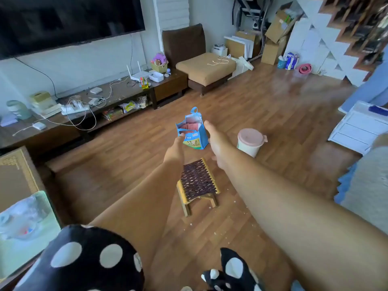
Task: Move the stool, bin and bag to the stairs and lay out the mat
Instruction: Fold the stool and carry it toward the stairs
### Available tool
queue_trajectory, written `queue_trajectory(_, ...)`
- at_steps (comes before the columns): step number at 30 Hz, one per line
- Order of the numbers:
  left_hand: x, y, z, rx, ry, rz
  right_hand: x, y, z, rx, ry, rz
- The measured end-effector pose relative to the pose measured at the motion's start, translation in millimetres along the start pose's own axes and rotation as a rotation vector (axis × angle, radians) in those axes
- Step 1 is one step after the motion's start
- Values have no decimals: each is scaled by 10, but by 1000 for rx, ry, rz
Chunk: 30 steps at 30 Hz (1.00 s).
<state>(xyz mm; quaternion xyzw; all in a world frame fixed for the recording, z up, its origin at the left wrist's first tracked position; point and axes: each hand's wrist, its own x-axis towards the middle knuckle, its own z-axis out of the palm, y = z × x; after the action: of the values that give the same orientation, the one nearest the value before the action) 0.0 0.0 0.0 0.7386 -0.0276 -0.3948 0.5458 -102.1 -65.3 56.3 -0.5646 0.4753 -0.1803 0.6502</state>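
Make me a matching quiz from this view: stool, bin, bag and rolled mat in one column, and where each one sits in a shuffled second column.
1 stool
2 bin
3 bag
4 rolled mat

A far off, at the foot of the stairs
B between the two outstretched hands
C nearest the camera, under the forearms
D right of the right hand

Pairs: 1-C, 2-D, 3-B, 4-A

The room is evenly lit by soft daylight. Pale glare is thrown across the wooden floor (294,95) at upper right. Straight lines are bowed near the frame edges, and the corners are blurred.
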Motion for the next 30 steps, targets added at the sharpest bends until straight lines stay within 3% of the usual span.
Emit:
queue_trajectory(11,775,29,-263,39,6,-49,786,158,419,-34,72,160)
queue_trajectory(30,2098,318,161,-12,131,-263,2789,46,347,-123,-102,333)
